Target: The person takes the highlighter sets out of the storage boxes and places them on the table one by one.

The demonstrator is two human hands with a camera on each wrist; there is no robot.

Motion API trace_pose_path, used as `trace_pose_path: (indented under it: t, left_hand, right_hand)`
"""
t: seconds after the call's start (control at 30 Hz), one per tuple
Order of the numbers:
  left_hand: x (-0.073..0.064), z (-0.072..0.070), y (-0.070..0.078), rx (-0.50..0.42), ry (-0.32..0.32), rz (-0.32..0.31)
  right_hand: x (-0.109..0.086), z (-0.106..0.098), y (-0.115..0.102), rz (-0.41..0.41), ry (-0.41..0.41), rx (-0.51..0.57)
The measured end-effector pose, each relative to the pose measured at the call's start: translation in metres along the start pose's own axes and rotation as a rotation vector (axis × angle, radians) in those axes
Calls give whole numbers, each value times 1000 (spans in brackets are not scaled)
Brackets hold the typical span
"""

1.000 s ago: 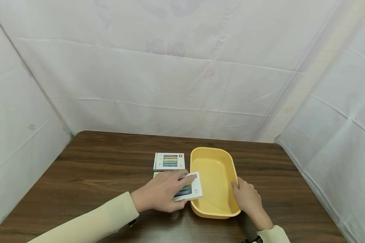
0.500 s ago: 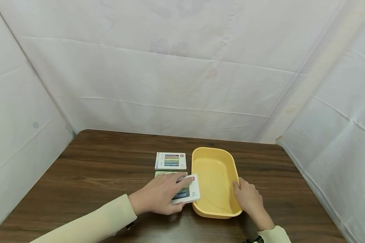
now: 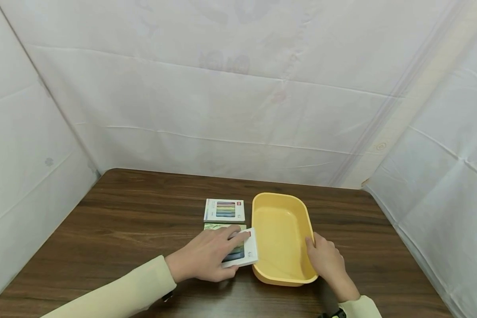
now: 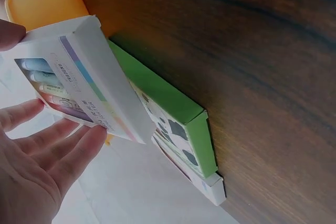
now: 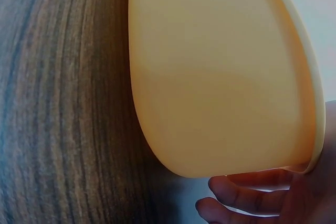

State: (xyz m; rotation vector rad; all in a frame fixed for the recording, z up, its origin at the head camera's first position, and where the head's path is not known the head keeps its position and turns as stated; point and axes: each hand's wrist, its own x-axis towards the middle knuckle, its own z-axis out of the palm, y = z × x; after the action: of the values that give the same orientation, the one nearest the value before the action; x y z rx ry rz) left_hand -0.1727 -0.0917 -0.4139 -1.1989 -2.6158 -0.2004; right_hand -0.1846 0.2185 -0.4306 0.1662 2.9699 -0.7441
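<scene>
My left hand (image 3: 210, 255) holds a white box of highlighters (image 4: 86, 77) between thumb and fingers. Through the box's window, pastel pens show in the left wrist view. The box is tilted, and in the head view its right edge overlaps the left rim of a yellow plastic bin (image 3: 280, 238). My right hand (image 3: 327, 260) grips the bin's right side, thumb inside the rim; in the right wrist view its fingers (image 5: 252, 195) show against the outside. Partly hidden behind my left hand lies a green box with black-and-white pictures (image 4: 176, 114).
A second white pen box (image 3: 224, 210) lies flat just beyond the green one, left of the bin. All of it is on a dark wood table (image 3: 151, 207), with white sheeting (image 3: 222, 110) at the back and both sides.
My left hand and its highlighter box have shifted slightly left, away from over the bin, uncovering more of the green box. My right hand stays on the bin; the view has turned a little.
</scene>
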Motion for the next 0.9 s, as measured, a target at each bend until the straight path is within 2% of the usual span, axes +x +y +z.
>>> trace_pose_path:
  t: [0.3,0.9]
  left_hand:
    - [-4,3,-2,-5,1,-7]
    - [-12,-1,-6,-9,-25,-22]
  right_hand:
    - [1,-1,1,1,-4,5]
    - [2,-1,1,1,-10,5]
